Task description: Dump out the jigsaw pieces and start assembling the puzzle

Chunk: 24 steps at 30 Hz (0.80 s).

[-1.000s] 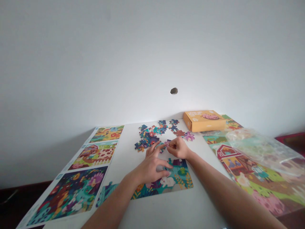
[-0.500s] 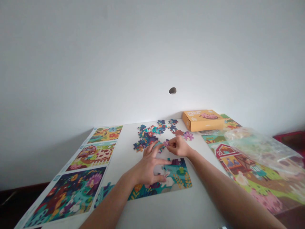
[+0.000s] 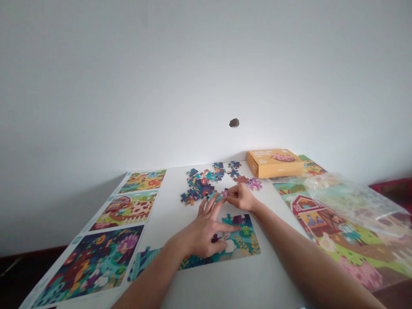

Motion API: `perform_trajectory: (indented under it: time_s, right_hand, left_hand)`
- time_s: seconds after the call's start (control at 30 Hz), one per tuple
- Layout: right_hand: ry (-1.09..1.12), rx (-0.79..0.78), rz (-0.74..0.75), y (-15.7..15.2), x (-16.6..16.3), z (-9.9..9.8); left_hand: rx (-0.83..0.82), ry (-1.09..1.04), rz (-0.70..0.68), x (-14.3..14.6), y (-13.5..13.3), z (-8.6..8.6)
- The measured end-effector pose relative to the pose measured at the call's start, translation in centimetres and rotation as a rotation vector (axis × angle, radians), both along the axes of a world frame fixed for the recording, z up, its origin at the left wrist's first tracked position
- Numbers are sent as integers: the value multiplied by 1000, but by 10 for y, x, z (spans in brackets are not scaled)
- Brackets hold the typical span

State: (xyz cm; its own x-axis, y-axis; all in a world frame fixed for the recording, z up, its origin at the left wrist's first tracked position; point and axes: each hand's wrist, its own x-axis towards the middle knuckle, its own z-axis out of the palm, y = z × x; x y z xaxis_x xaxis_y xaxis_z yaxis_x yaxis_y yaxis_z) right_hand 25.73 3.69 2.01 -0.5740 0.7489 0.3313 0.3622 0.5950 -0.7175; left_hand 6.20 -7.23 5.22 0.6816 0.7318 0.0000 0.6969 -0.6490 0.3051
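Observation:
My left hand (image 3: 206,231) rests with its fingers spread over the partly joined jigsaw puzzle (image 3: 247,240), covering its middle. White rabbits and yellow plants show on the joined part, beside my thumb. Just beyond, my right hand (image 3: 242,197) is closed in a pinch on a purple puzzle piece (image 3: 224,193), low over the table. Loose puzzle pieces (image 3: 201,182) lie in a heap past my left fingertips. Another purple-pink piece (image 3: 255,184) lies behind my right hand.
A yellow puzzle box (image 3: 275,163) stands at the back right by the wall. On the right, a clear plastic bag (image 3: 350,201) covers part of a farm picture sheet (image 3: 334,231). A sheet of printed pictures (image 3: 93,262) lies along the left edge. The white wall has a small hole (image 3: 234,123).
My left hand has shifted slightly right and toward me over the joined puzzle, uncovering a bit of it. My right hand keeps its pinch in nearly the same place.

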Motion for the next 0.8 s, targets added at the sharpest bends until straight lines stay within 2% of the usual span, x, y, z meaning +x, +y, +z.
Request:
perform_trajectory:
  time_s: [0.3,0.67,0.8]
  right_hand:
    - [44,-25,2,0,0,-1]
    - [77,4,-7,-2,-2,-2]
    - [87,20,-25,-2,-2,0]
  left_hand:
    - [67,-51,101,-7,7,-14]
    - [34,-105,12,-2,7,-12]
    - [13,-102,53,-3,8,-13]
